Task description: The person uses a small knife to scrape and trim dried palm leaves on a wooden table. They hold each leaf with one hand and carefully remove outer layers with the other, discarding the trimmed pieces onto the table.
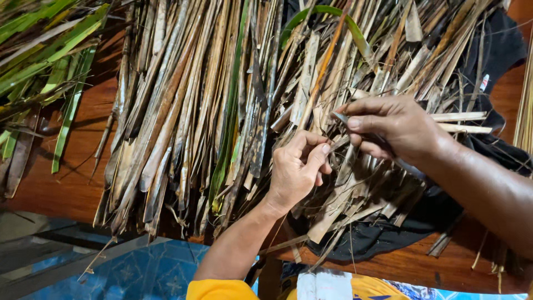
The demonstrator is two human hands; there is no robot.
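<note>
My left hand (298,169) pinches a thin dry leaf strip (323,69) that runs up and away toward the top of the view. My right hand (391,126) grips a small knife, its blade (339,117) pointing left and meeting the strip just above my left fingers. Both hands work over a heap of dry brown palm leaf strips (183,111) spread across a reddish wooden table (66,189).
A black cloth (383,233) lies under the strips on the right. Fresh green leaves (44,61) lie at the upper left. Thin pale sticks (524,94) rest at the right edge. Below the table edge there is blue patterned flooring (144,272).
</note>
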